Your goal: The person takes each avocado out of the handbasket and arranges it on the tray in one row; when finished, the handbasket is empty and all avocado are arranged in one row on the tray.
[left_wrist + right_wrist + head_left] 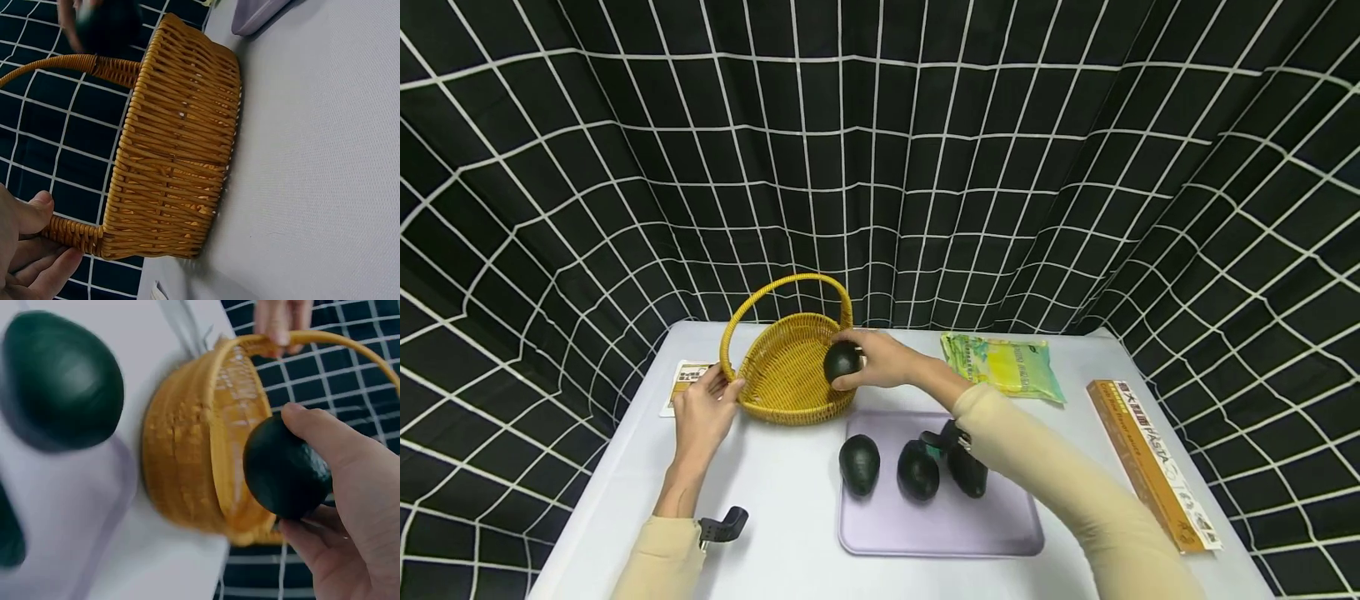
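Note:
A yellow woven basket [797, 414] with a tall arched handle stands at the back left of the table. My left hand [703, 412] pinches the left foot of that handle between thumb and fingers. My right hand [883, 360] holds a dark green avocado [284, 469] between thumb and fingers, over the basket's right rim beside the handle's right foot. In front, a pale purple tray [925, 533] bears more avocados: one at its left edge [860, 465], one in the middle [918, 471], and one [967, 475] partly hidden by my right forearm.
A green and yellow packet [1003, 367] lies at the back, right of the basket. A long orange and white pasta box [1153, 467] lies along the table's right side. Behind my left hand is a small printed card [676, 390]. Black grid-patterned curtains surround the table.

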Tool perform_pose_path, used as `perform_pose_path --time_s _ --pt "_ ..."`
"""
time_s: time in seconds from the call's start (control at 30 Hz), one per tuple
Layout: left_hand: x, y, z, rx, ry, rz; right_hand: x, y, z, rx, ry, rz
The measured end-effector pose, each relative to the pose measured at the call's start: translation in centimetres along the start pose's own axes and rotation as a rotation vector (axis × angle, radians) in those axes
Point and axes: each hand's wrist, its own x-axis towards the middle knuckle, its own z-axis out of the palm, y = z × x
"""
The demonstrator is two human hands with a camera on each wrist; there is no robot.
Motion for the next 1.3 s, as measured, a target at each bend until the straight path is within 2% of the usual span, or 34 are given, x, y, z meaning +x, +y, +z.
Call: perform_pose_path --time_s 0.2,0.4,0.57,0.77,0.87,1.03,1.3 --pt "-0.1 0.1 -0.1 0.001 -0.017 -0.003 -7.7 2.3 -3.7 0.027 0.080 0.064" --pt "0.2 0.3 -0.5 -0.013 -0.002 0.005 -13.6 4.3 -6.3 -0.003 0.148 0.082" --pt "0.1 0.2 -0.4 0.001 0.000 -0.008 -18.2 5.8 -6.5 -0.004 0.136 0.132" --pt "0.0 0.1 -0.3 0.011 -0.014 -0.035 -23.2 7.2 -5.2 0.036 0.073 0.231" --pt "0.1 0.1 -0.4 0.015 -0.013 -0.042 -24.6 7.7 -4.5 0.054 0.067 0.239" --pt "0.0 0.0 -0.5 0.008 -0.007 -0.048 -25.7 8.3 -2.9 0.106 0.040 0.226" --pt "-0.1 0.0 -0.2 0.006 -0.010 -0.028 -27.0 9.5 -0.5 0.180 0.030 0.316"
